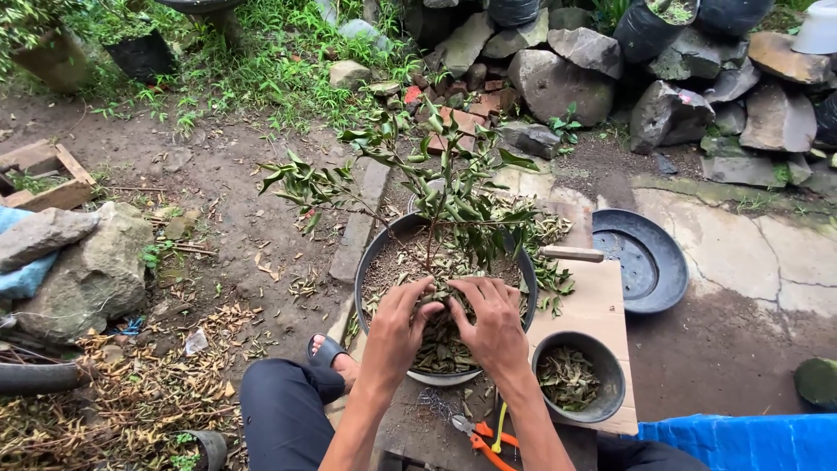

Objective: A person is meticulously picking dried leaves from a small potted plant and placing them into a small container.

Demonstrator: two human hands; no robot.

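A small plant (436, 187) with thin brown stem, standing upright in the middle of a big round dark pot (377, 253). Long green leaves spreading out to left and right on skinny branches. Soil and lots of dry, curled leaves (440, 344) heaped inside the pot, thickest near the front. Pot sitting on a flat brown board, just beside a smaller dark bowl (602, 392) filled with more dry leaves.

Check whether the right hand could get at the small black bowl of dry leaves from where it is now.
Probably yes. The right hand rests on the leaf litter in the large pot, and the small black bowl sits just beside that pot on the cardboard, open-topped, with nothing between them.
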